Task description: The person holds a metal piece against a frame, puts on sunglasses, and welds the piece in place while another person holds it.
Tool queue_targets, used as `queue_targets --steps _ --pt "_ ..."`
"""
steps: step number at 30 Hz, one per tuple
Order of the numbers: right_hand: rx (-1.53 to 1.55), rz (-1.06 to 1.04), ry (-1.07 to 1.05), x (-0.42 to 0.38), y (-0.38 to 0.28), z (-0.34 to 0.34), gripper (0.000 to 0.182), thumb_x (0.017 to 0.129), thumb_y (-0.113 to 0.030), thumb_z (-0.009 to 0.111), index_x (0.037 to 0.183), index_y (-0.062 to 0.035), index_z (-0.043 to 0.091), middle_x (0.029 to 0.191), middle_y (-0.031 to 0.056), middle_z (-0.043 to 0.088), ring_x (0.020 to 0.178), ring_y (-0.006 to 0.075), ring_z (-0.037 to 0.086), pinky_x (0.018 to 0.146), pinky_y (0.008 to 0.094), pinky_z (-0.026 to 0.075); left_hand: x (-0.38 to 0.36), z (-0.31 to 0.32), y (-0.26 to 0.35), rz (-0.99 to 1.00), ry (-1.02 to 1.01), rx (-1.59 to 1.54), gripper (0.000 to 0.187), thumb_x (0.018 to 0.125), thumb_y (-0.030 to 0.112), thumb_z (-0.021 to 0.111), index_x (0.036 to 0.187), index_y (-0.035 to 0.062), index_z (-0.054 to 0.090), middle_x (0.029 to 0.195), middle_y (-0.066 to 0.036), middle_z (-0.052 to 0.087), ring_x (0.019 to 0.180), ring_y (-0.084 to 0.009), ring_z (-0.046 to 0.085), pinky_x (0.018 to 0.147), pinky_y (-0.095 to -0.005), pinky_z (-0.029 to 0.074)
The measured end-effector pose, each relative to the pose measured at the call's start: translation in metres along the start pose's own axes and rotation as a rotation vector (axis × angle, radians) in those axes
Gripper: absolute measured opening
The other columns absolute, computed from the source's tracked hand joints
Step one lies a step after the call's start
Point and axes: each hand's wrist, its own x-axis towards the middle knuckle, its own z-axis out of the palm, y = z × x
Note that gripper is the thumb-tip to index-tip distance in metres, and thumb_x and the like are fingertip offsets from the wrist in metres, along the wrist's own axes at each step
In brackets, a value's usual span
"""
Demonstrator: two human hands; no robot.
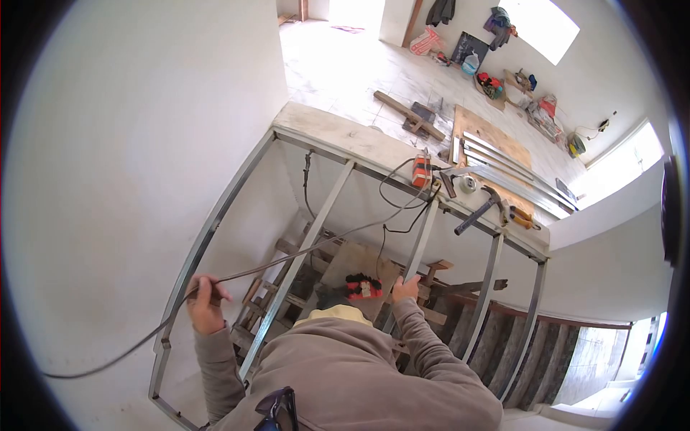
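Note:
My left hand [206, 302] is closed around a dark cable [287, 260] and sits beside the left rail of a metal frame [215, 224]. From this hand the cable slopes up to an orange power tool [421, 172] lying on the ledge [345, 136]. It also trails down to the lower left along the white wall. My right hand [406, 288] grips a vertical metal bar [422, 244] of the same frame. Both sleeves are beige. A pair of red and black gloves [364, 286] lies on a wooden board just left of my right hand.
A hammer [480, 210], a tape roll [468, 184] and small tools lie on the ledge. Beyond it on the tiled floor are metal profiles [507, 176], planks and bags. Wooden scaffolding [269, 294] and dark stairs [517, 352] lie below the frame. Sunglasses [277, 413] hang on my chest.

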Motion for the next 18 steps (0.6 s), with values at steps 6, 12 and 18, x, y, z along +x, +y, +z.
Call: queue_targets --steps 6,12,18 --pt "0.001 0.014 -0.011 0.000 -0.002 -0.001 0.045 0.089 -0.025 0.057 0.119 0.0029 0.038 0.106 0.0338 0.062 0.099 0.0486 0.061 0.086 0.0522 0.048 -0.013 -0.027 -0.096 -0.384 0.141 -0.006 0.031 0.100 0.026 0.053 0.124 0.0067 0.052 0.083 -0.008 0.065 0.063 -0.0164 0.064 0.056 -0.0266 0.052" --pt "-0.007 0.005 -0.004 0.007 0.010 0.008 0.050 0.089 -0.028 0.056 0.123 0.0038 0.037 0.108 0.0335 0.062 0.103 0.0480 0.060 0.089 0.0509 0.047 -0.045 -0.067 -0.152 -0.535 0.023 0.265 0.049 0.097 0.020 0.057 0.138 0.0019 0.037 0.090 -0.011 0.063 0.067 -0.0144 0.062 0.059 -0.0268 0.053" --pt "-0.026 0.038 -0.022 0.000 0.000 0.000 0.052 0.089 -0.028 0.056 0.125 0.0040 0.036 0.107 0.0344 0.061 0.103 0.0482 0.060 0.091 0.0509 0.046 -0.088 -0.102 -0.194 -0.432 -0.158 0.626 0.044 0.088 0.013 0.063 0.128 -0.0018 0.052 0.093 -0.010 0.063 0.081 -0.0160 0.062 0.074 -0.0299 0.053"
